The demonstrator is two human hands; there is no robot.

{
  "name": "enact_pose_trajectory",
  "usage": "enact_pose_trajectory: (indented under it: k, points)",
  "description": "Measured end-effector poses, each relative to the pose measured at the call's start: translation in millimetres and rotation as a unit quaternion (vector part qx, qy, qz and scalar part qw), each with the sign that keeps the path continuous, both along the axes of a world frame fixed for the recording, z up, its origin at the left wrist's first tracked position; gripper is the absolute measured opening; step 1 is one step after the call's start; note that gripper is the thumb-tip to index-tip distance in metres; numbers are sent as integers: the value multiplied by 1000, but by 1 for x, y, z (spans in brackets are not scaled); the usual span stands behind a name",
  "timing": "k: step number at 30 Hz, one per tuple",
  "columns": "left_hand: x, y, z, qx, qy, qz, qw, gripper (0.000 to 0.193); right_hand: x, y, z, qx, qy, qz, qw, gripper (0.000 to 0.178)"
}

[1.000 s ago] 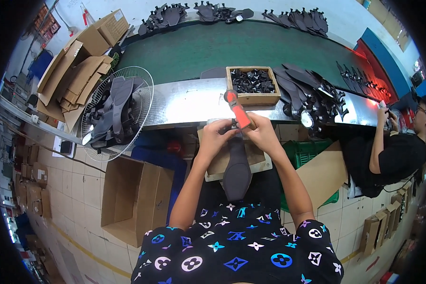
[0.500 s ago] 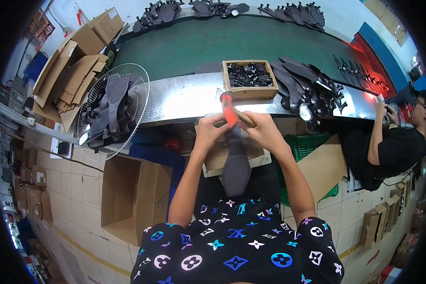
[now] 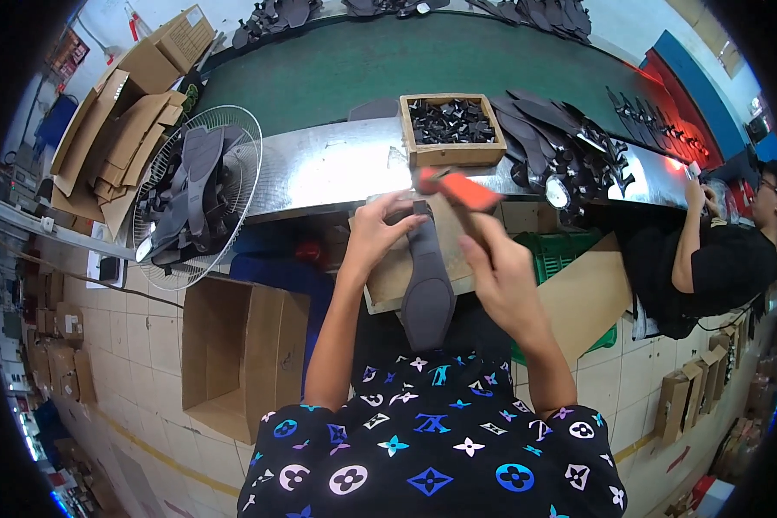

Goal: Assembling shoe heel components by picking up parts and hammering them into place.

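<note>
Head view: bright, fisheye, locally blurred

Lighting: bright, fairly even. Glare: white on the metal table (image 3: 306, 166), left of the wooden box (image 3: 455, 157); reddish at the table's right end. Glow: red, lines the machine housing (image 3: 678, 97). Blur: red hammer (image 3: 470, 192) smears with motion. Rim: dark corners, bowed edges, soft detail.

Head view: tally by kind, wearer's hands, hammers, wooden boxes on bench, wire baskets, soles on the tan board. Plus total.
Left hand, right hand: 2
Orange hammer: 1
Wooden box: 1
Wire basket: 1
Dark sole on tan board: 1
Total: 6
</note>
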State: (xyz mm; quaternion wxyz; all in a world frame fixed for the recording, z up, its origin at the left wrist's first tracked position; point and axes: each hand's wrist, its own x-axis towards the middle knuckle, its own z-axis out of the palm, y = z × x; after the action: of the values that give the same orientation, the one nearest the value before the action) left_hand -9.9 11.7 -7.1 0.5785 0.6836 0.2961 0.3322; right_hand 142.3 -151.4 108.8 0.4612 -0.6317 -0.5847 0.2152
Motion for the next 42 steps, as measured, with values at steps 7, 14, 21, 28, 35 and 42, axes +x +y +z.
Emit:
enact_pose_trajectory:
  k: [7, 14, 21, 28, 35, 42]
  points:
    - [-3, -9, 6, 261, 210, 26, 942, 122, 1, -10, -40, 77, -180, 8, 981, 31]
    - [-1, -3, 9, 236, 245, 20, 940, 102, 4, -10, 5, 173, -89, 4, 981, 25]
    - [-7, -15, -3, 344, 252, 32, 904, 39, -3, -6, -21, 25, -34, -47, 998, 25]
    - [-39, -77, 60, 42, 42, -116, 991, 21, 27, 26, -39, 108, -220, 17, 969, 30]
    - [-52, -128, 108, -343, -90, -177, 918, 30, 32, 40, -23, -31, -354, 253, 900, 24]
    - [-51, -124, 113, -288, -150, -315, 892, 37, 16, 2, -3, -24, 256, 400, 880, 46]
